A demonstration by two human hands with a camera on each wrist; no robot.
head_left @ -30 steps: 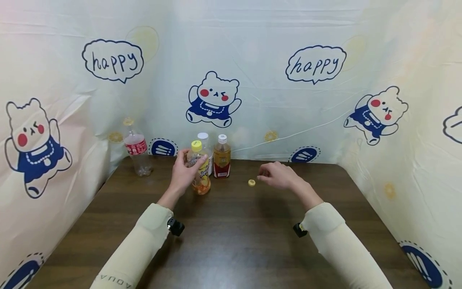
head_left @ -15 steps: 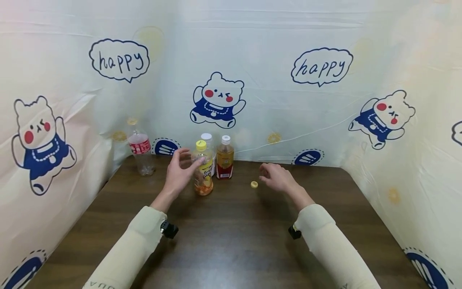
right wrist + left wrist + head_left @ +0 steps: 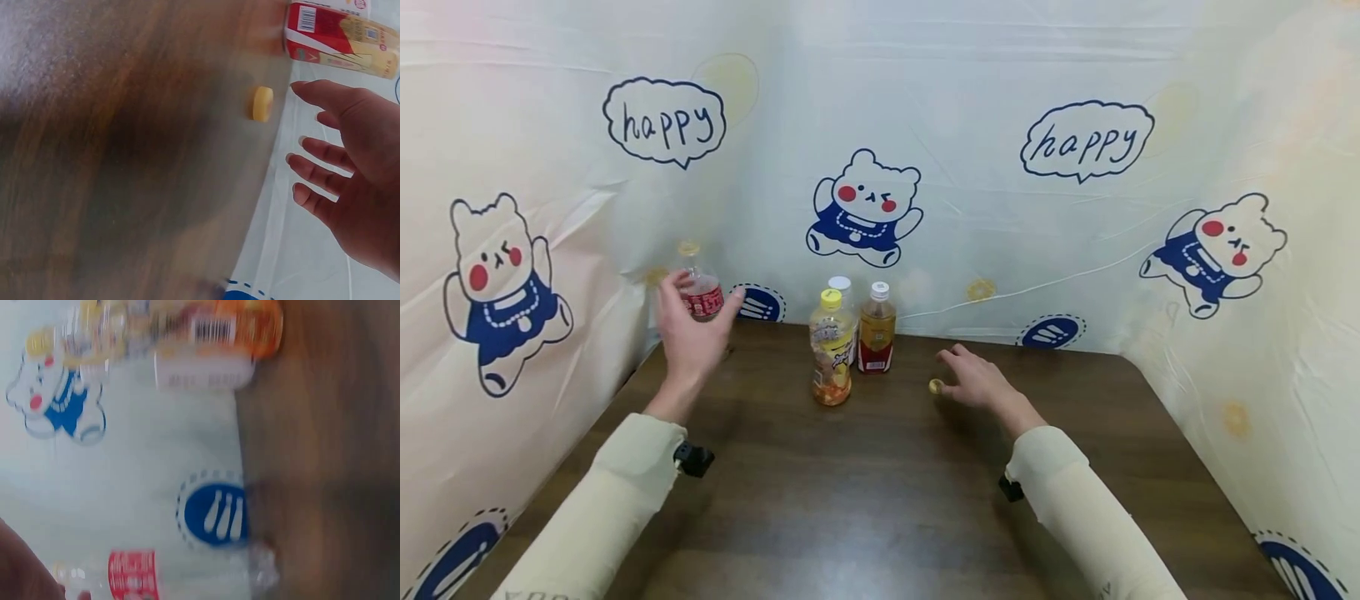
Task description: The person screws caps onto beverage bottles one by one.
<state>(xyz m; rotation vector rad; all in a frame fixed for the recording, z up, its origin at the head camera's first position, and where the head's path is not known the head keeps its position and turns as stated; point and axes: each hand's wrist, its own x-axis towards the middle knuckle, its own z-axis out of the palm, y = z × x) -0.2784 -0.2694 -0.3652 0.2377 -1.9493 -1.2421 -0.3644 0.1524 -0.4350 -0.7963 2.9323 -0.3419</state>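
Note:
My left hand [image 3: 692, 337] is spread in front of a clear plastic bottle with a red label [image 3: 706, 302] at the table's back left, hiding its lower part. The left wrist view is blurred, with part of the hand [image 3: 22, 569] at the lower left, near the red-labelled bottle [image 3: 133, 575]. On the right, my right hand [image 3: 981, 383] hovers with fingers apart beside a small yellow bottle cap [image 3: 936, 387]. In the right wrist view the cap [image 3: 263, 104] lies on the wood, just off the fingertips [image 3: 299, 87], with nothing held.
At the back middle, a yellow-capped bottle [image 3: 832, 358] with orange contents stands in front of a white-capped bottle [image 3: 841, 285]. A brown drink bottle with a red and gold label [image 3: 877, 333] is to their right. A printed cloth [image 3: 955, 208] hangs behind the table [image 3: 850, 483].
My left hand has left the yellow-capped bottle, which stays standing, and moved left to the red-labelled one. The right hand has come closer to the cap and its fingers have spread.

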